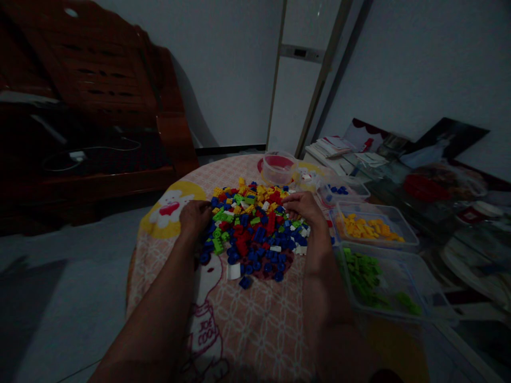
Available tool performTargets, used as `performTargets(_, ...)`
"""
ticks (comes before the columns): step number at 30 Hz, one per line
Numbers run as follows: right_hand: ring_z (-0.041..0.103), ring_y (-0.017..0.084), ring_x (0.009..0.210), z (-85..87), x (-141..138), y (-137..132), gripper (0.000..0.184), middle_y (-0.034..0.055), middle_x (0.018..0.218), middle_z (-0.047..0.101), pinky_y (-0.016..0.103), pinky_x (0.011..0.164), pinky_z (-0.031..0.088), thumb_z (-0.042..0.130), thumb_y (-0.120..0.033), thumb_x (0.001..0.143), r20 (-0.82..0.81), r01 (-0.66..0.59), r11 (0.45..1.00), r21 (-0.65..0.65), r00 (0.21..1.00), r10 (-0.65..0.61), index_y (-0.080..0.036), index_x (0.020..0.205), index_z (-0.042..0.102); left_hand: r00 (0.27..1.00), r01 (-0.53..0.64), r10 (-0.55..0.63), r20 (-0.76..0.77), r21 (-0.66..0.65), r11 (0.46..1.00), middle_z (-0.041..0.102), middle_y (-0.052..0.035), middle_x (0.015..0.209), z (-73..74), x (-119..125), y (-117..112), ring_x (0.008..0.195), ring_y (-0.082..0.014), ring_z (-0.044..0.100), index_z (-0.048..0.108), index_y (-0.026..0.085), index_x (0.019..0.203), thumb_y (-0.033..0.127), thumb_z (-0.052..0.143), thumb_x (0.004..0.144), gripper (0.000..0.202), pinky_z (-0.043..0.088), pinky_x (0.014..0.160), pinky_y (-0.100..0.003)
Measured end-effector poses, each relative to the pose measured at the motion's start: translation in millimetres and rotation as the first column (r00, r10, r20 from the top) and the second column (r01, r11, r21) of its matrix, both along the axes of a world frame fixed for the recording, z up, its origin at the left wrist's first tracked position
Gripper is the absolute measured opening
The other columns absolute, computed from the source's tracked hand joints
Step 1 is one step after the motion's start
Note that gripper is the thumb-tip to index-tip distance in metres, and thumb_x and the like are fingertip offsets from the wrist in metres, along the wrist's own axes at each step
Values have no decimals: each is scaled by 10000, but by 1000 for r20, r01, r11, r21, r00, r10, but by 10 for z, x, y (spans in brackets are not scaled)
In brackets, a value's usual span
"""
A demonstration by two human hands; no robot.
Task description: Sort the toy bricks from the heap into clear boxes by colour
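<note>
A heap of mixed toy building bricks (259, 231) in red, blue, green, yellow and white lies on the patterned tablecloth (255, 324). At the heap's left edge is my left hand (195, 219), its fingers loosely bent toward the yellow and green bricks; no brick shows in it. My right hand (300, 206) reaches over the heap's right side from the front. Its fingers point left, slightly apart, close to red and white bricks, and nothing held can be made out. Nearest to me lie a white curved brick (233, 272) and a blue brick (245, 282).
On the right stand clear boxes: one with green bricks (363, 276), another with yellow bricks (369, 227), and a smaller one with blue bricks (338, 190). A round clear tub (279, 169) stands behind the heap. A wooden bench (171, 138) is at the left.
</note>
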State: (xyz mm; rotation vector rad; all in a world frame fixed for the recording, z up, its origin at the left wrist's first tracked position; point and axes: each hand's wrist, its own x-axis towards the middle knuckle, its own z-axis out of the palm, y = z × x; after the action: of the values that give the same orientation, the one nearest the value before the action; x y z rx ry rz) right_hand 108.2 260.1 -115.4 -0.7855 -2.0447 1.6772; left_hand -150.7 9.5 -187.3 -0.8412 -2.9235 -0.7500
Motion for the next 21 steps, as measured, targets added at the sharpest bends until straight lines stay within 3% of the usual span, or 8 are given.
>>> performTargets(3,554,112,364,17,-51,-65,172,-71,481,664,182,372,395,788,-105,666,142,-37,999,1,989,37,-183,819,799,1000,-7,7,3,-1,1000,814,-167,1350,10,10,3,1257,-371,753,856,171,1304,347,581,940,489,591,1048,-440)
performTargets(7,497,100,328,11,-106,-135,156,-80,416,604,175,360,330,729,-41,681,212,20,998,56,977,-31,-195,707,739,1000,-8,8,10,15,1000,817,-169,1340,29,27,3,1245,-375,758,863,169,1293,351,588,939,484,592,1042,-439)
performTargets(13,477,89,308,24,-94,-148,285,-42,410,589,164,335,307,716,-131,835,164,105,994,38,980,-110,-203,579,613,1000,-9,9,6,40,999,843,-149,1258,33,20,-5,1195,-375,769,882,212,1234,341,609,921,435,601,1004,-446)
performTargets(21,603,104,375,67,4,-54,245,-2,539,702,155,371,459,693,-173,946,-5,249,960,-126,968,-252,-186,715,613,1000,8,-8,11,-6,1000,827,-172,1301,76,49,3,1218,-366,764,868,171,1279,344,574,946,477,594,996,-418)
